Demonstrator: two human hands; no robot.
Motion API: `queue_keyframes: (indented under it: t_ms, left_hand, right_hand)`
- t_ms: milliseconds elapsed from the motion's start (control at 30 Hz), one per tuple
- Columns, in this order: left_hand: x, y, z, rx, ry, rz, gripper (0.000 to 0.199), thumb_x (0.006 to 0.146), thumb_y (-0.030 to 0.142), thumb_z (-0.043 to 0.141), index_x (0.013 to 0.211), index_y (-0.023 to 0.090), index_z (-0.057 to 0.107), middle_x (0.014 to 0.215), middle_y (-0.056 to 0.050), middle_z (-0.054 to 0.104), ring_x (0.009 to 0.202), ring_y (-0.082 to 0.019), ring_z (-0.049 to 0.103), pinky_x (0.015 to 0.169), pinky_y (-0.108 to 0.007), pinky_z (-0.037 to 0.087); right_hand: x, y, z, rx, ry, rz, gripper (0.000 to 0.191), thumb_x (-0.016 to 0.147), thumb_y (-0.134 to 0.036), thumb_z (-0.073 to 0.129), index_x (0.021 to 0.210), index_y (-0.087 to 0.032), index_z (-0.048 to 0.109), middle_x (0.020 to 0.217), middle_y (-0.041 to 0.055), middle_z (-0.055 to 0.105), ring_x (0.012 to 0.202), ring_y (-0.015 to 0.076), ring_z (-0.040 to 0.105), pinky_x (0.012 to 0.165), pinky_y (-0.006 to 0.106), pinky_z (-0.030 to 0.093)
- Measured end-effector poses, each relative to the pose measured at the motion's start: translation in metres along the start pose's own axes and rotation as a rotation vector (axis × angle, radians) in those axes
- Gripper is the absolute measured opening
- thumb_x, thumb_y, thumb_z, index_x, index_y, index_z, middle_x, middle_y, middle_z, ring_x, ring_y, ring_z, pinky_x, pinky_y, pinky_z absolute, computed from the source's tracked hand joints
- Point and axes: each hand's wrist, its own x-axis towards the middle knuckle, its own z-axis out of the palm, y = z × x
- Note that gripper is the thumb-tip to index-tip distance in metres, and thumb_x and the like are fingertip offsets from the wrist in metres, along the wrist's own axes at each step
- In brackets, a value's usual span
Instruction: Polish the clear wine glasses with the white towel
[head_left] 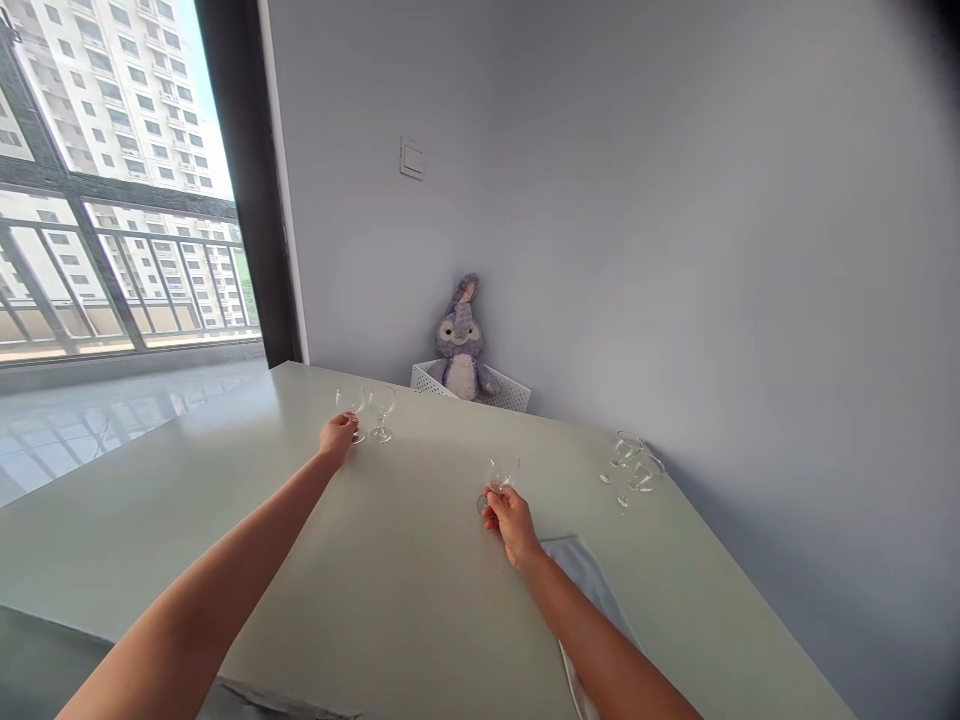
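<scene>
At the table's far left side, my left hand (340, 436) is closed around the stem of a clear stemmed glass (350, 401). Just right of it another clear glass (381, 407) stands upright. My right hand (508, 515) grips the stem of a third glass (503, 470) over the middle of the table, its bowl up and its foot showing at the left of the fingers. Whether that foot touches the table I cannot tell. Below my right forearm lies a light grey cloth (592, 580), partly hidden by the arm.
Two clear glasses (627, 448) (645, 472) are at the right edge of the pale table (420, 580), near the wall. Behind the far edge, a plush rabbit (460, 345) sits in a white perforated basket (514, 394). A window is at left.
</scene>
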Motion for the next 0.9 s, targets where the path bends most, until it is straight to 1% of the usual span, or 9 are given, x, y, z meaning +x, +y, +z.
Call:
queue_keyframes:
  t_ms: [133, 200, 300, 367, 533, 600, 667, 733, 900]
  left_hand:
    - [-0.004, 0.01, 0.0, -0.003, -0.01, -0.017, 0.021, 0.062, 0.02, 0.059, 0.082, 0.014, 0.059, 0.073, -0.003, 0.056, 0.062, -0.011, 0.055, 0.057, -0.024, 0.049]
    - [-0.011, 0.014, -0.002, 0.014, 0.055, -0.024, 0.03, 0.063, 0.017, 0.057, 0.093, 0.016, 0.056, 0.082, -0.004, 0.057, 0.067, -0.012, 0.056, 0.059, -0.025, 0.049]
    - [-0.036, 0.014, 0.0, 0.059, 0.21, -0.028, 0.047, 0.067, 0.014, 0.05, 0.112, 0.019, 0.042, 0.103, -0.008, 0.052, 0.079, -0.014, 0.056, 0.065, -0.027, 0.047]
    - [-0.064, 0.007, 0.008, 0.086, 0.241, -0.021, 0.047, 0.068, 0.014, 0.045, 0.114, 0.02, 0.037, 0.11, -0.009, 0.049, 0.083, -0.015, 0.054, 0.066, -0.027, 0.045]
    - [-0.152, -0.019, 0.038, 0.134, -0.052, 0.012, 0.034, 0.061, 0.011, 0.049, 0.094, 0.022, 0.05, 0.083, -0.002, 0.056, 0.064, -0.012, 0.054, 0.054, -0.023, 0.041]
    - [-0.177, -0.025, 0.045, 0.154, -0.16, 0.029, 0.036, 0.06, 0.011, 0.05, 0.094, 0.024, 0.051, 0.083, -0.001, 0.057, 0.065, -0.013, 0.055, 0.053, -0.023, 0.041]
    - [-0.191, -0.026, 0.048, 0.167, -0.244, 0.053, 0.039, 0.061, 0.014, 0.051, 0.098, 0.025, 0.05, 0.087, -0.003, 0.058, 0.071, -0.014, 0.056, 0.054, -0.023, 0.041]
    - [-0.195, -0.023, 0.051, 0.173, -0.316, 0.074, 0.041, 0.061, 0.017, 0.053, 0.101, 0.026, 0.049, 0.09, -0.003, 0.059, 0.074, -0.015, 0.057, 0.055, -0.023, 0.041]
    - [-0.193, -0.019, 0.061, 0.096, -0.419, 0.098, 0.045, 0.06, 0.021, 0.057, 0.103, 0.025, 0.046, 0.111, -0.003, 0.058, 0.065, -0.011, 0.055, 0.055, -0.023, 0.042]
  right_hand:
    - [-0.004, 0.0, 0.0, 0.001, -0.019, 0.001, 0.034, 0.064, -0.037, 0.063, 0.092, -0.017, 0.06, 0.086, 0.004, 0.061, 0.058, 0.0101, 0.054, 0.045, 0.02, 0.044]
    - [-0.006, 0.001, 0.001, -0.002, -0.033, -0.005, 0.034, 0.064, -0.037, 0.063, 0.091, -0.017, 0.061, 0.086, 0.0044, 0.061, 0.058, 0.0103, 0.055, 0.045, 0.02, 0.044]
    - [-0.008, 0.004, 0.005, -0.005, -0.066, -0.001, 0.033, 0.064, -0.034, 0.062, 0.092, -0.017, 0.061, 0.09, 0.0046, 0.062, 0.059, 0.0108, 0.056, 0.047, 0.021, 0.045]
    - [-0.01, 0.006, 0.011, -0.014, -0.094, 0.005, 0.035, 0.063, -0.031, 0.061, 0.096, -0.018, 0.06, 0.094, 0.0044, 0.062, 0.062, 0.0117, 0.058, 0.048, 0.021, 0.046]
    - [-0.016, 0.007, 0.028, -0.155, -0.298, 0.011, 0.05, 0.063, -0.019, 0.056, 0.113, -0.019, 0.053, 0.071, -0.0008, 0.064, 0.056, 0.0121, 0.06, 0.052, 0.022, 0.046]
    - [-0.014, 0.005, 0.026, -0.14, -0.289, -0.023, 0.048, 0.062, -0.016, 0.054, 0.111, -0.019, 0.054, 0.079, 0.0014, 0.066, 0.055, 0.0118, 0.06, 0.05, 0.023, 0.046]
    - [-0.008, 0.0, 0.013, -0.062, -0.109, -0.088, 0.039, 0.06, -0.016, 0.053, 0.098, -0.018, 0.059, 0.093, 0.0044, 0.064, 0.055, 0.0115, 0.06, 0.047, 0.023, 0.045]
    - [0.001, -0.005, -0.012, 0.016, 0.159, -0.149, 0.028, 0.058, -0.017, 0.052, 0.085, -0.018, 0.059, 0.094, 0.0042, 0.062, 0.052, 0.0101, 0.059, 0.044, 0.022, 0.044]
    - [0.031, -0.019, -0.106, 0.11, 0.674, -0.203, 0.023, 0.062, -0.022, 0.049, 0.085, -0.021, 0.046, 0.075, -0.0025, 0.054, 0.048, 0.0059, 0.052, 0.047, 0.02, 0.043]
